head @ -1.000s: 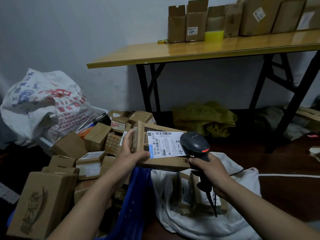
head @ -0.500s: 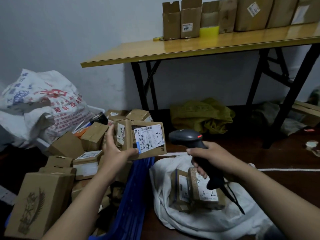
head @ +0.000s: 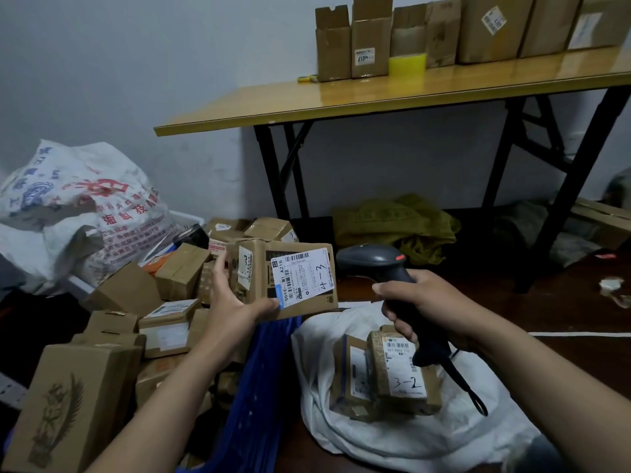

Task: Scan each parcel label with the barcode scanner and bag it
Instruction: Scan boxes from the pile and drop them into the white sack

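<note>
My left hand grips a brown cardboard parcel by its left end, thumb on the front lower edge. Its white label, marked "4-3", faces me. My right hand holds the dark grey barcode scanner by its handle, the head just right of the parcel and level with it. Below the scanner lies an open white bag with two labelled parcels inside, one marked "3-2".
A heap of brown parcels fills the floor at left, with a blue crate edge beside it. A printed white sack stands far left. A yellow folding table carries boxes; a yellow-green bag lies under it.
The parcel has turned and dropped slightly left, away from the scanner. My right hand has pulled the scanner right and tilted it flatter, so the head no longer points at the label.
</note>
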